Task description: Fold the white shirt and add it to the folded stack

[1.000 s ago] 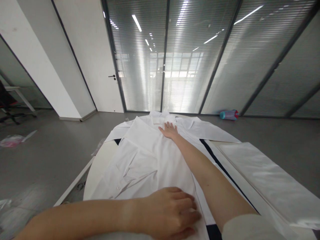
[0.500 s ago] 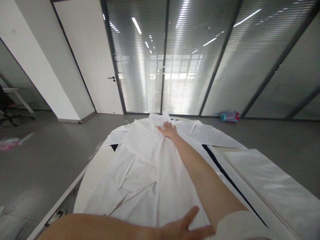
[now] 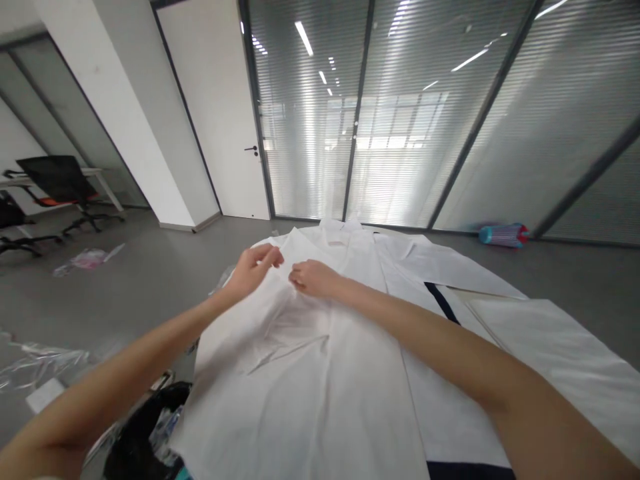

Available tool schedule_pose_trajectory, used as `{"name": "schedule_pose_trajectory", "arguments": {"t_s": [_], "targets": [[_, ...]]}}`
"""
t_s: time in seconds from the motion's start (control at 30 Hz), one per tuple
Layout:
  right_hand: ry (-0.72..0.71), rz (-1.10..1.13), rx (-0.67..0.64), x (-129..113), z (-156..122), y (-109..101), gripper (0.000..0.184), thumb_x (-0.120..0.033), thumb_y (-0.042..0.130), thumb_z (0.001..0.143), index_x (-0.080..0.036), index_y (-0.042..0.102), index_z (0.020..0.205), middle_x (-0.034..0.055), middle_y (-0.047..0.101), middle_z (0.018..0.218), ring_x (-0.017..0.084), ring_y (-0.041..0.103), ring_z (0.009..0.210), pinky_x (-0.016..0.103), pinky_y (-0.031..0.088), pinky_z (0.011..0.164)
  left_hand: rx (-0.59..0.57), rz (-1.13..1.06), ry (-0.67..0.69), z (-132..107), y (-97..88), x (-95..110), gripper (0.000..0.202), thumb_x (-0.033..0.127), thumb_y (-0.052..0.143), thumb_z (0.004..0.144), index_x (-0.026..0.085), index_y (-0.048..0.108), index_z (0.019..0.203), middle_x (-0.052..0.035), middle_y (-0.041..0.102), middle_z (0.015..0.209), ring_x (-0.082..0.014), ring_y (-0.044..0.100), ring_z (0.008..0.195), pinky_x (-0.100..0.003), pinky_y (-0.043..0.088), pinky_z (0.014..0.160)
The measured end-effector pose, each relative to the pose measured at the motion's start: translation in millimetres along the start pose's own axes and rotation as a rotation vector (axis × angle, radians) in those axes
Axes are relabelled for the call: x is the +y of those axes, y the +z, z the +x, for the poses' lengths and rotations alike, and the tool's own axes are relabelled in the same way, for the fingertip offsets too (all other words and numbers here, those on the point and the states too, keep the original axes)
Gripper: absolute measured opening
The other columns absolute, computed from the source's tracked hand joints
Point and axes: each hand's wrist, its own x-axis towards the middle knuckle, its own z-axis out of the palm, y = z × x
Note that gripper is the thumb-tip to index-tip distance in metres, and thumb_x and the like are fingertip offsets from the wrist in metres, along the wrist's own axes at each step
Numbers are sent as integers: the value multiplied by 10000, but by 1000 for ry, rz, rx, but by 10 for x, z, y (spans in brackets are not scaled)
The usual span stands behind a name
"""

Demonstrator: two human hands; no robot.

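A white collared shirt [image 3: 360,387] lies spread in front of me, its collar toward the far edge and its sleeve out to the right. My left hand [image 3: 257,267] is closed on cloth near the shirt's left shoulder area. Close beside it, my right hand [image 3: 313,277] pinches the fabric at the upper chest, fingers curled. Between and below the hands the cloth is raised in soft folds. The left part of the shirt hangs down toward me, hiding the surface beneath.
Folded white cloth [image 3: 560,340] lies at the right, beside a dark navy strip [image 3: 443,303]. A black bag [image 3: 143,433] with plastic inside stands low at left, near clear wrapping [image 3: 45,363]. Beyond are an office chair [image 3: 60,180], a door [image 3: 220,120] and a colourful bundle [image 3: 503,235].
My left hand has gone from the near edge up to the shirt's upper left. My right hand has drawn back from near the collar and closed on cloth. The view has turned left.
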Motion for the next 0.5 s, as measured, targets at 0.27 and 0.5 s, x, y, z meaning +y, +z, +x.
{"name": "schedule_pose_trajectory", "arguments": {"t_s": [0.27, 0.5], "targets": [[-751, 101, 151, -2066, 227, 24, 180, -245, 534, 941, -220, 698, 1011, 39, 731, 1056, 207, 627, 984, 332, 425, 793, -170, 106, -708, 424, -179, -896, 342, 294, 721, 753, 143, 666, 1054, -93, 712, 1034, -190, 677, 866, -225, 510, 628], [-566, 69, 28, -2347, 296, 304, 244, -400, 564, 912, -203, 697, 963, 44, 723, 883, 267, 650, 920, 423, 452, 799, -122, 197, -741, 631, 66, -1148, 262, 203, 819, 650, 130, 703, 874, 18, 573, 578, -132, 582, 607, -194, 405, 510]]}}
